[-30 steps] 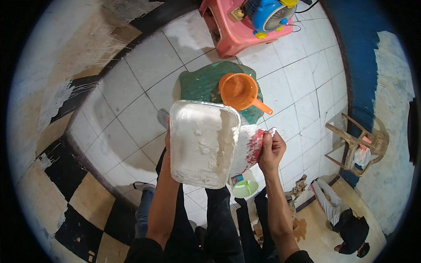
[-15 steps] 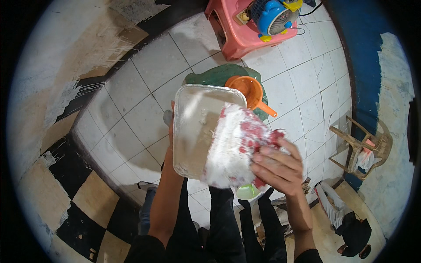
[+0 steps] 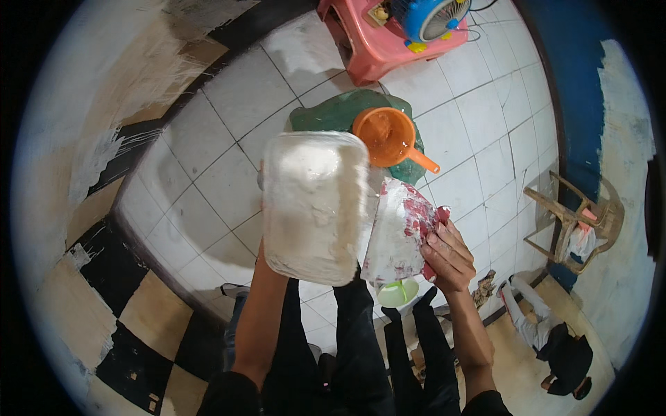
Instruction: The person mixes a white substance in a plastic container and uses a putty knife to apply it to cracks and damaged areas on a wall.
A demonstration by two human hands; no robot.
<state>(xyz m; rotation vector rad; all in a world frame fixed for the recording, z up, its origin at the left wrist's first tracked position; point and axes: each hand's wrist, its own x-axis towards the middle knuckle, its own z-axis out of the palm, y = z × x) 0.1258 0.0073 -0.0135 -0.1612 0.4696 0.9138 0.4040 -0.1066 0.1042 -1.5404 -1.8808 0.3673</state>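
Nearest, dark trousers and two bare forearms rising from the lower edge. Left hand almost wholly hidden behind the white rectangular plastic tub, held up from beneath and smeared inside with white paste; finger spread impossible to make out. Right hand curled tight around a red-and-white cloth, pressed against the tub's right rim, fingertips closed into the fabric. Just below the cloth, a pale green round object, partly covered, kind unclear. Beyond, on the white tiled floor, an orange dipper resting over a green basin, the basin largely blocked by the tub. Farthest, a pink stool with a blue fan, both cut off at the top edge.
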